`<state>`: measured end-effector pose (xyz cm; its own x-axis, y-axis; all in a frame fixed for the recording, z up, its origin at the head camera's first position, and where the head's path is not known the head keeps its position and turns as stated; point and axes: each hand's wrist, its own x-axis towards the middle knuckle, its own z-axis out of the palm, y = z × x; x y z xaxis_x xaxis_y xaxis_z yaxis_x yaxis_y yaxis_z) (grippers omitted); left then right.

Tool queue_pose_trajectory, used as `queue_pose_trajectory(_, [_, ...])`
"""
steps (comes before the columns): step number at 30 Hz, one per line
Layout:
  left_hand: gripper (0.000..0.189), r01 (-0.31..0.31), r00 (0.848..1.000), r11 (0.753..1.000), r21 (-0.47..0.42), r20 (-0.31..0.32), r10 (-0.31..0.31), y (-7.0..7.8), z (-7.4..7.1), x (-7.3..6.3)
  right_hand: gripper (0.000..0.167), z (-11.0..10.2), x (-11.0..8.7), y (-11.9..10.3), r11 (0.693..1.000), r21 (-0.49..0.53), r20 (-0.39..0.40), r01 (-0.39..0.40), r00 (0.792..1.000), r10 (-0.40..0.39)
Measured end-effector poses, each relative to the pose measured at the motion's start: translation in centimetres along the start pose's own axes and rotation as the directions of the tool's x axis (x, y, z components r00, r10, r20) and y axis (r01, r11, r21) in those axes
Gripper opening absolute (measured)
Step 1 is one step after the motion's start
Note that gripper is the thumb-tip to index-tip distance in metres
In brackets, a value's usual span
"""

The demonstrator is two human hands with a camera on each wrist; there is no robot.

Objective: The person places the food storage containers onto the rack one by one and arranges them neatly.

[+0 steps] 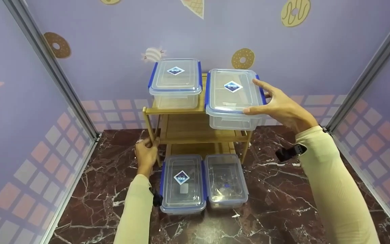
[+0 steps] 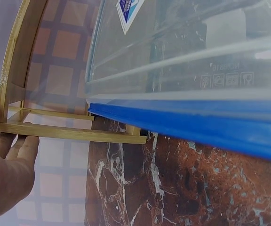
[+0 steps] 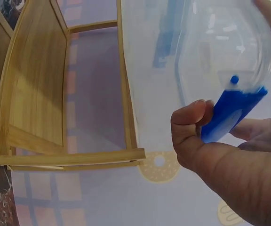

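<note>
Just right of centre in the upper half of the head view, the right hand [image 1: 279, 106] grasps a clear rectangular plastic container with a blue-edged lid [image 1: 234, 98], its thumb at the near edge and its fingers spread along the right side. The held container overhangs the front right of a light-brown, three-tier wooden rack [image 1: 195, 127]; whether its base touches the top tier cannot be told. Left of centre, the left hand [image 1: 146, 152] grips the rack's slim front left leg [image 1: 149, 125].

The step in hand looks like settling the held container on the top tier, beside a matching clear container with blue clips [image 1: 175, 83]. To do it well, the left hand's hold should be firm enough to steady the light frame. With the grip only on one side, the far side may dip, so the lid should be kept level and the base lifted over the front rail. The pull is best taken by the body rather than the blue side clip [image 3: 232, 113], which could snap loose. A small gap from the neighbour would avoid a knock. Two more clear lidded containers, one lower left [image 1: 183, 189] and one lower right [image 1: 226, 178], lie on the dark red marbled table [image 1: 269, 196] below, so a slip should be avoided.
</note>
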<state>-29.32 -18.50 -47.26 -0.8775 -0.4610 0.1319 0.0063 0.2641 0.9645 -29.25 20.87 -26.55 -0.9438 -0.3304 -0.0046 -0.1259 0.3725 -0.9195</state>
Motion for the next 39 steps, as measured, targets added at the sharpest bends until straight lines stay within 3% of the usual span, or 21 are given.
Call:
queue_pose_trajectory(6, [0.023, -0.016, 1.0, 1.0, 0.017, -0.016, 0.016, -0.1, 0.0, 0.0, 0.11, 0.4, 0.2, 0.3, 1.0, 0.013, -0.066, -0.001, 0.998, 0.002])
queue_pose_trajectory(16, [0.02, -0.014, 1.0, 0.999, 0.045, -0.018, 0.015, 0.0, 0.0, -0.1, 0.085, 1.1, 0.7, 1.7, 0.979, 0.168, -0.197, 0.118, 0.977, -0.084])
queue_pose_trajectory(27, [0.026, -0.015, 1.0, 1.0, 0.026, 0.009, 0.015, -0.2, -0.1, -0.1, 0.095, 2.0, 1.2, 1.8, 0.984, 0.097, -0.257, 0.151, 0.959, -0.122])
queue_pose_trajectory(39, [0.026, -0.009, 1.0, 0.999, 0.04, -0.001, 0.009, -0.1, -0.1, -0.1, 0.097, 2.4, 1.6, 1.8, 0.982, 0.121, -0.288, 0.145, 0.952, -0.105])
